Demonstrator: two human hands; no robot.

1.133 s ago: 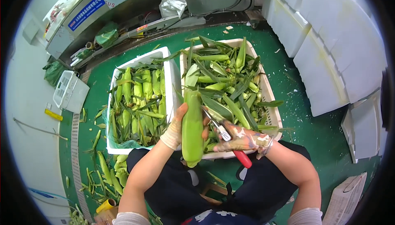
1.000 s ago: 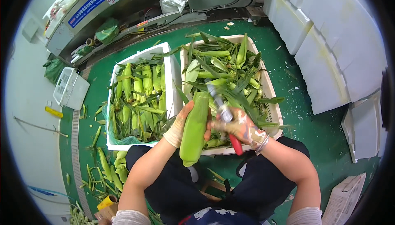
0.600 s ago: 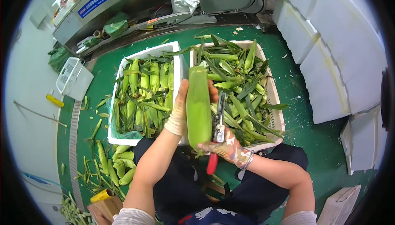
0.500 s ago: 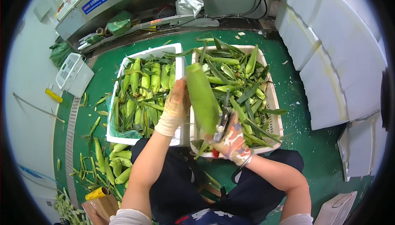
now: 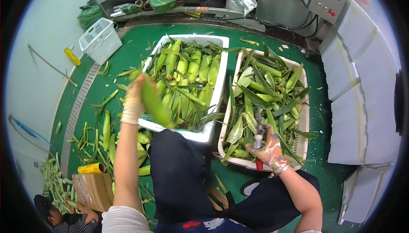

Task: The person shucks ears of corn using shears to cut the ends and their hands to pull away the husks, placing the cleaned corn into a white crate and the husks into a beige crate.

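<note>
My left hand, in a light glove, is closed around a green ear of corn in its husk. The ear is blurred by motion and hangs tilted over the left edge of a white foam box with several husked ears laid inside. My right hand, in a camouflage-patterned glove, grips pruning shears with a red handle. It is above the front part of a cream plastic crate, which holds loose husk leaves and pieces of corn. Whether the shears' blades are apart cannot be made out.
More corn lies on the green floor to the left, beside a cardboard box bearing a yellow roll. A person is at the lower left. White foam boxes stand stacked at right; a white basket stands far left.
My left hand has carried the ear leftward, from over the crate to the foam box's left side. My right hand stays by the crate with the shears. The view has shifted left.
</note>
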